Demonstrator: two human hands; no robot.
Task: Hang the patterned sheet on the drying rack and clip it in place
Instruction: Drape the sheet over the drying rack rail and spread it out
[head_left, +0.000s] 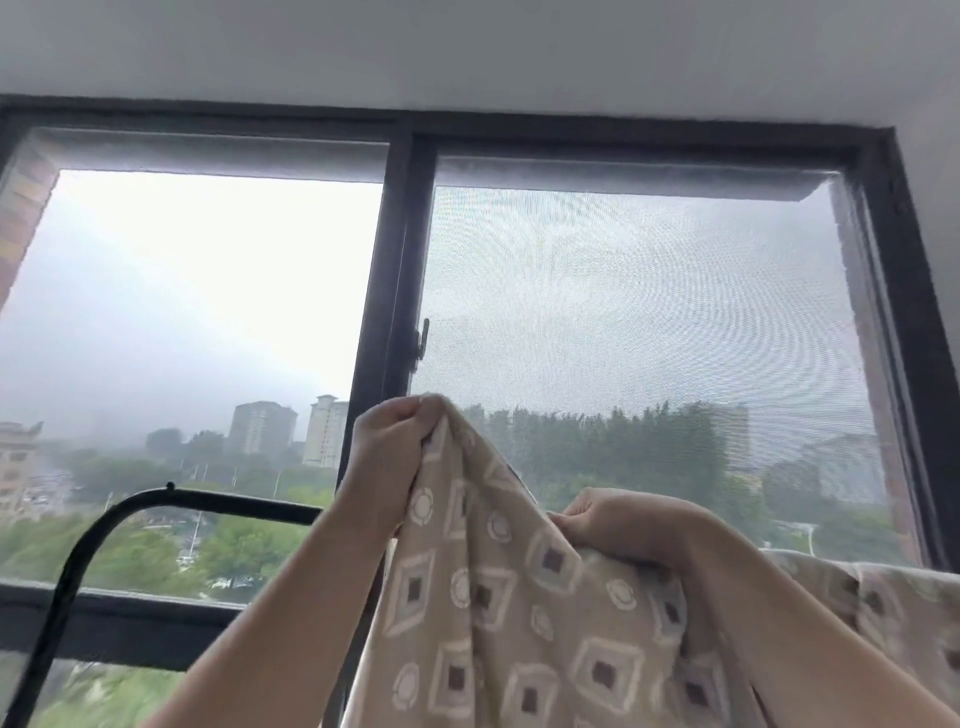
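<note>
Beyond a wide black-framed window (400, 249), grey sky hangs over tower blocks and green trees, the right pane veiled by a mesh screen (639, 312). Up close, the left hand (395, 441) is raised high in a fist, clenched on a bunched corner of the patterned sheet (498, 613), a beige cloth printed with squares and rings. Lower and to the right, the right hand (618, 525) grips the sheet's upper edge, fingers curled over it. More of the sheet drapes away toward the far right. A black drying rack (130, 514) curves up at the left, its top rail running behind the left forearm.
</note>
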